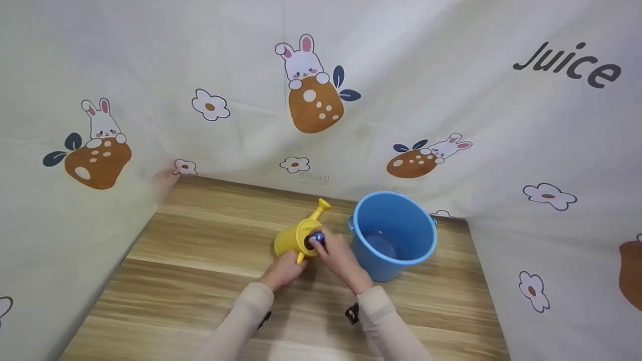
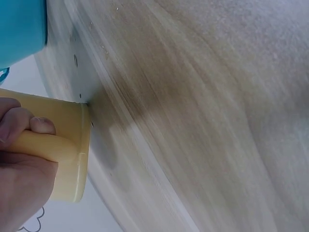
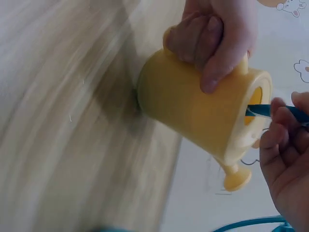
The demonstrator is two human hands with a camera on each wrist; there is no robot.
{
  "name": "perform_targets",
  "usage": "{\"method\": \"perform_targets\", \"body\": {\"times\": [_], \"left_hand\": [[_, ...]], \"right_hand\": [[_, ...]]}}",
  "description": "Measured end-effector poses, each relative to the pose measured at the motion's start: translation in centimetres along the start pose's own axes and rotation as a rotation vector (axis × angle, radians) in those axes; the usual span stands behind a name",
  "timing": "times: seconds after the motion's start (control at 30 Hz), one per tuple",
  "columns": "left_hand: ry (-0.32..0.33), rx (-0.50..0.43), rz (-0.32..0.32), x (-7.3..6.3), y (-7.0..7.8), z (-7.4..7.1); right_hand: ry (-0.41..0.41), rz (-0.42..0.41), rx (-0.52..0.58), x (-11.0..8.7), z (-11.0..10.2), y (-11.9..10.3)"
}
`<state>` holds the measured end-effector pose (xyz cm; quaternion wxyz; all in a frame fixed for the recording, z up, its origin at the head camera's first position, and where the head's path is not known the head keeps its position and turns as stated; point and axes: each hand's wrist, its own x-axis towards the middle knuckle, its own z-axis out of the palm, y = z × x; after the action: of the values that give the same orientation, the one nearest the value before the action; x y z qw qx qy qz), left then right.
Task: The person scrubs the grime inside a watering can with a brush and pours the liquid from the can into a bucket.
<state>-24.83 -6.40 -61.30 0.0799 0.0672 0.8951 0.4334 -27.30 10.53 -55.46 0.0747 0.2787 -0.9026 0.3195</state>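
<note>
A yellow watering can (image 1: 287, 240) is close over the wood-patterned surface, its spout pointing away and slightly right. My left hand (image 1: 284, 271) grips its handle, fingers wrapped round it, as the left wrist view shows the handle (image 2: 46, 145) from close up. At the can's top opening, my right hand (image 1: 338, 254) pinches a small blue object (image 1: 318, 238) with a dark end. In the right wrist view this blue object (image 3: 260, 110) looks narrow, and its tip reaches into the opening. Fingers hide the rest, so I cannot tell what kind of thing it is.
A blue bucket (image 1: 393, 220) stands upright just right of my right hand, side handle lugs at its rim. The wooden-looking surface (image 1: 200, 220) is bounded at the back and both sides by pale cloth (image 1: 241, 135) printed with rabbits and flowers.
</note>
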Motion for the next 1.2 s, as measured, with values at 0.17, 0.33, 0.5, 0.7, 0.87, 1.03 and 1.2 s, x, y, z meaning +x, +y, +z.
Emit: {"method": "perform_targets", "body": {"times": [0.17,0.33,0.5,0.7,0.87,1.03,1.2], "left_hand": [[0.004,-0.008,-0.014,0.3,0.0,-0.2],[-0.004,-0.047,-0.038,0.4,0.1,-0.5],[-0.034,-0.066,-0.049,0.4,0.0,-0.5],[-0.055,-0.062,-0.045,-0.3,-0.4,-0.1],[-0.044,-0.060,-0.025,-0.3,-0.4,-0.2],[-0.050,-0.053,-0.023,-0.1,-0.2,-0.5],[-0.067,-0.073,-0.035,-0.1,-0.3,-0.5]], "right_hand": [[-0.016,-0.012,-0.180,0.7,-0.7,-0.5],[0.014,-0.021,-0.233,1.4,-1.4,-1.1],[0.047,-0.020,-0.244,1.8,-2.0,-1.9],[0.041,0.028,-0.209,1.3,-1.6,-2.3],[0.065,0.028,-0.202,1.3,-1.1,-2.0],[0.047,0.065,-0.200,1.2,-0.5,-1.2],[0.040,0.089,-0.163,1.1,-0.5,-0.7]]}}
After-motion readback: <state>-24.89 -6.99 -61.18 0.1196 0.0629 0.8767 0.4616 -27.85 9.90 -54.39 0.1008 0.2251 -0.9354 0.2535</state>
